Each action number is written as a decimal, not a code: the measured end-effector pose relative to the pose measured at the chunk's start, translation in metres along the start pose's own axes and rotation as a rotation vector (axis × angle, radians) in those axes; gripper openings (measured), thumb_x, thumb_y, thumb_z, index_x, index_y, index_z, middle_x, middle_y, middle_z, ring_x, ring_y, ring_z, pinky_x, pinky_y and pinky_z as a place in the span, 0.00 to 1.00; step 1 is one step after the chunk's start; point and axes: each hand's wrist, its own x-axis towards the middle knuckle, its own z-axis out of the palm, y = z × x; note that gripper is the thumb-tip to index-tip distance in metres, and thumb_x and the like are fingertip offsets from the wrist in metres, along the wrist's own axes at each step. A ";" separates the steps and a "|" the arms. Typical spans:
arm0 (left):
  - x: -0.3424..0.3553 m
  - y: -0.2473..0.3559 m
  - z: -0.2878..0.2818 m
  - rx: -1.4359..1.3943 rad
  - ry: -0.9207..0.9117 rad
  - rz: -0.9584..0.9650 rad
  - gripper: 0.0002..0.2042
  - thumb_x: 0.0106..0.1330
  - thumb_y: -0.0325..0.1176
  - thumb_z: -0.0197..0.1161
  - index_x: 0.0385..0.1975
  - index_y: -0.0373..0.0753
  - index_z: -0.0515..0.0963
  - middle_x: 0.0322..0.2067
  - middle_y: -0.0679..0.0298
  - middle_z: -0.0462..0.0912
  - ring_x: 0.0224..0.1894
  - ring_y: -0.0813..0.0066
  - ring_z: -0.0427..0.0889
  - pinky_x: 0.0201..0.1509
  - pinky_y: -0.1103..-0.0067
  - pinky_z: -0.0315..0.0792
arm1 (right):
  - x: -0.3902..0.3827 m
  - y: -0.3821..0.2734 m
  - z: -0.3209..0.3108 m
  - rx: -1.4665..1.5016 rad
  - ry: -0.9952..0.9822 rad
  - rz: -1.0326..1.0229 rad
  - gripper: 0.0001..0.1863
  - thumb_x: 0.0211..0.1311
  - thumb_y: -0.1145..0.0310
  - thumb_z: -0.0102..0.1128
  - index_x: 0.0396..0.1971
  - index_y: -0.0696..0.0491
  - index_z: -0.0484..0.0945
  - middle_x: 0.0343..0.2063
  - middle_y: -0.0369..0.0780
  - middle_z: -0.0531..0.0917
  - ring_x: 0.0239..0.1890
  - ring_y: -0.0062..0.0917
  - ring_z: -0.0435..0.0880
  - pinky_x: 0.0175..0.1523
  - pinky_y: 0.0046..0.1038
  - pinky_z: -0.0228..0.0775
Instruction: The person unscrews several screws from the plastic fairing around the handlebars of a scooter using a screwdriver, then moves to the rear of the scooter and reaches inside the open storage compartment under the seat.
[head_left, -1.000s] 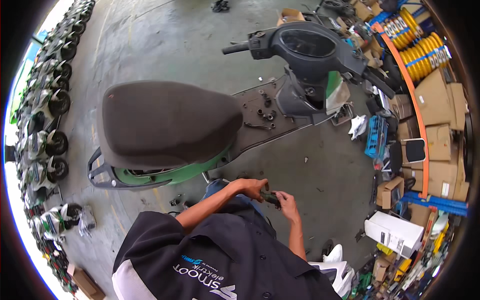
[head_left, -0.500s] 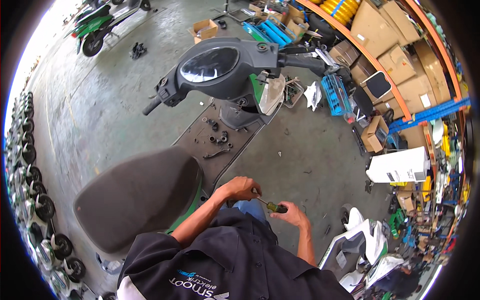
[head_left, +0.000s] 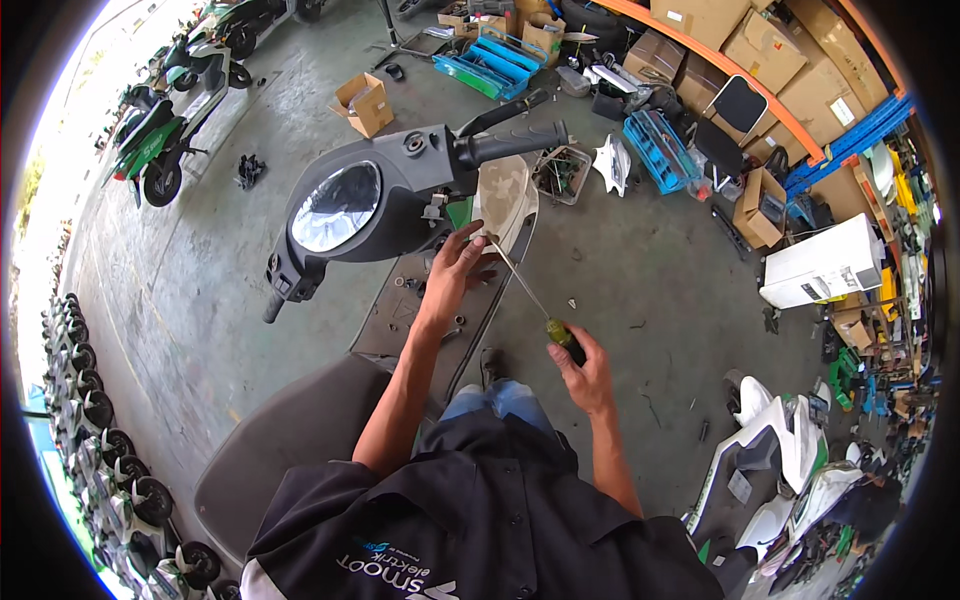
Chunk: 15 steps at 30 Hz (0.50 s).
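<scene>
My right hand [head_left: 588, 372] is wrapped round the yellow-green and dark handle of a long screwdriver [head_left: 525, 283]. Its thin metal shaft points up and left, away from me. Close to the tip, my left hand [head_left: 455, 272] reaches forward with its fingers apart; whether a fingertip touches the tip or a small part there cannot be made out. Beyond my hands stands a scooter's dark grey handlebar cover [head_left: 395, 215] with a headlight [head_left: 337, 207]. Below my left hand lies the scooter's footboard [head_left: 385, 325], with several small dark parts on it.
The scooter's black seat [head_left: 290, 440] is at my left. Blue toolboxes [head_left: 660, 150], a tray of parts [head_left: 562, 174] and a cardboard box [head_left: 362, 105] stand on the floor ahead. At right are a white carton [head_left: 822, 262] and white scooter body panels [head_left: 765, 450].
Both hands have moved forward and up with the screwdriver, toward the handlebar. My left hand's fingers have spread, and the view has shifted.
</scene>
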 end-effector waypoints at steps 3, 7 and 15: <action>0.001 0.013 0.026 -0.159 -0.071 0.034 0.26 0.78 0.41 0.55 0.70 0.35 0.63 0.55 0.50 0.80 0.54 0.58 0.84 0.57 0.65 0.79 | 0.025 -0.017 0.018 0.083 0.022 -0.088 0.24 0.69 0.58 0.66 0.56 0.60 0.79 0.39 0.41 0.86 0.41 0.25 0.83 0.48 0.27 0.74; 0.007 0.012 0.027 -0.209 -0.003 0.008 0.24 0.76 0.32 0.58 0.69 0.36 0.64 0.45 0.55 0.83 0.43 0.59 0.89 0.47 0.66 0.86 | 0.027 -0.021 0.023 0.316 -0.053 0.113 0.23 0.72 0.61 0.62 0.59 0.61 0.78 0.32 0.36 0.84 0.34 0.18 0.79 0.42 0.24 0.73; 0.010 0.027 0.023 -0.169 0.048 0.010 0.23 0.76 0.30 0.56 0.68 0.35 0.63 0.40 0.54 0.82 0.36 0.57 0.90 0.37 0.69 0.88 | 0.026 -0.033 0.032 0.280 -0.033 0.034 0.23 0.73 0.62 0.61 0.59 0.62 0.77 0.38 0.43 0.88 0.40 0.25 0.85 0.48 0.26 0.76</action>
